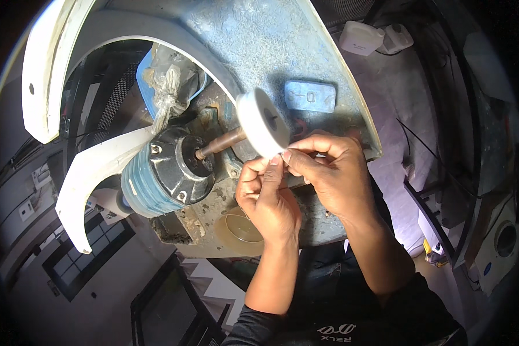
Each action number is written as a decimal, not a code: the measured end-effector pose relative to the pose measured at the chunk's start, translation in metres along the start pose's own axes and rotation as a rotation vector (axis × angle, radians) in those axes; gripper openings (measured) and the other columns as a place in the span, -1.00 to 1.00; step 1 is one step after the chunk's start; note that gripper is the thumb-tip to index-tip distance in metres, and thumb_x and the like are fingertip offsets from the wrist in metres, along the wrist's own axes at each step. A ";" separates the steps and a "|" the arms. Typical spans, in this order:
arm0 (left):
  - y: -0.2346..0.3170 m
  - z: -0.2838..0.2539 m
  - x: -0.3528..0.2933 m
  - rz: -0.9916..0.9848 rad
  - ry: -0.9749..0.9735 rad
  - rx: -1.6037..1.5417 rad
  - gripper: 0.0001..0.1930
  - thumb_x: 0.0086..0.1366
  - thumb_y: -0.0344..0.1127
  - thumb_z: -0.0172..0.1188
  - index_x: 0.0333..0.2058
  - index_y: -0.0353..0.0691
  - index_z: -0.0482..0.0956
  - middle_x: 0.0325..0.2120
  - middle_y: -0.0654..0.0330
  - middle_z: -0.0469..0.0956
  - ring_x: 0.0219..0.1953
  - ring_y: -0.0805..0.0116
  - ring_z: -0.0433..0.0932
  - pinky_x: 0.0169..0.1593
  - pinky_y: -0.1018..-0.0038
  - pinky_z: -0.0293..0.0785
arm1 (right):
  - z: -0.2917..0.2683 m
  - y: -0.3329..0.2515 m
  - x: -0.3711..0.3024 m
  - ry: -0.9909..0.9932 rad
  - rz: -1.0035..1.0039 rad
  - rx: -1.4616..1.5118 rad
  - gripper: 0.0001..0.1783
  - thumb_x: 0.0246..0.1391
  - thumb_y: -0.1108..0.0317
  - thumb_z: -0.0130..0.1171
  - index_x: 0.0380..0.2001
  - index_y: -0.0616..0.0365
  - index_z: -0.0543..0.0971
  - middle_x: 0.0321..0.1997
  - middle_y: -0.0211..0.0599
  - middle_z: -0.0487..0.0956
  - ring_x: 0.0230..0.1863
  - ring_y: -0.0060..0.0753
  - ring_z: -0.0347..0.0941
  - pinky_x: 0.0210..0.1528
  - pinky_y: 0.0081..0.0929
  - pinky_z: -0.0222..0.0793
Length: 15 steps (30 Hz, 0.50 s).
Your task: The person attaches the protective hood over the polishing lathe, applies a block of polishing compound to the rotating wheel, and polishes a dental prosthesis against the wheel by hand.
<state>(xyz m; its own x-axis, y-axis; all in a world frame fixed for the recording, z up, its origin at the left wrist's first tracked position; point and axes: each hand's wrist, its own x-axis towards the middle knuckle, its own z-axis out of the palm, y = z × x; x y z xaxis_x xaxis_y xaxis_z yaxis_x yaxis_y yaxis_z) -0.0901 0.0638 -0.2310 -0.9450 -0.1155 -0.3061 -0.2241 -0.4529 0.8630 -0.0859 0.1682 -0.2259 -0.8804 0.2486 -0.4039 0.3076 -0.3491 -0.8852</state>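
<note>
White wheel (255, 118): end of brown shaft (226, 140), projecting right from motor (181, 164) over the surface (320, 233), presumably for clear turning room. Left hand (274, 205) and right hand (335, 176): raised together, probably for steadiness. Fingers (271, 177) of both: pinched on small piece (283, 153), mostly hidden, kind impossible to tell. Position: between fingertips, at near edge of wheel; contact with rim unclear.

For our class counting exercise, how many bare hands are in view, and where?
2: the left hand, at the lower rim of the white wheel, and the right hand, just right of the left one. No other hand shows.
</note>
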 end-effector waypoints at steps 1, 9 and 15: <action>0.000 -0.001 0.000 -0.001 -0.009 -0.007 -0.96 0.29 -0.56 0.10 -0.37 -0.39 0.49 -0.41 0.08 0.59 -0.39 0.43 0.54 -0.21 0.51 0.47 | 0.000 0.000 0.000 -0.004 -0.003 0.018 -0.91 0.01 0.55 0.25 -0.40 0.37 0.66 -0.48 -0.25 0.64 -0.49 -0.69 0.49 -0.47 -0.68 0.35; 0.003 -0.005 0.004 0.017 -0.032 0.021 -0.96 0.29 -0.56 0.10 -0.36 -0.41 0.49 -0.42 0.07 0.59 -0.40 0.40 0.55 -0.21 0.50 0.48 | 0.003 0.003 -0.001 -0.013 -0.012 0.030 -0.90 0.01 0.56 0.25 -0.38 0.37 0.66 -0.48 -0.28 0.61 -0.47 -0.70 0.47 -0.47 -0.69 0.34; 0.009 -0.006 0.008 -0.004 -0.066 0.035 -0.98 0.28 -0.58 0.09 -0.34 -0.43 0.49 -0.42 0.05 0.60 -0.44 0.38 0.54 -0.26 0.51 0.48 | 0.004 0.009 -0.001 -0.013 0.015 0.067 -0.90 0.02 0.56 0.24 -0.37 0.38 0.66 -0.47 -0.29 0.60 -0.47 -0.71 0.47 -0.46 -0.70 0.34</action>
<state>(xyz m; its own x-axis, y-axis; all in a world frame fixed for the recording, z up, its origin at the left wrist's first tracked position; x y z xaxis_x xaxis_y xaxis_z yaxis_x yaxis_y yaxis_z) -0.0984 0.0536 -0.2287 -0.9574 -0.0550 -0.2836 -0.2352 -0.4217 0.8757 -0.0840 0.1610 -0.2324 -0.8806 0.2317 -0.4134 0.2961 -0.4121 -0.8617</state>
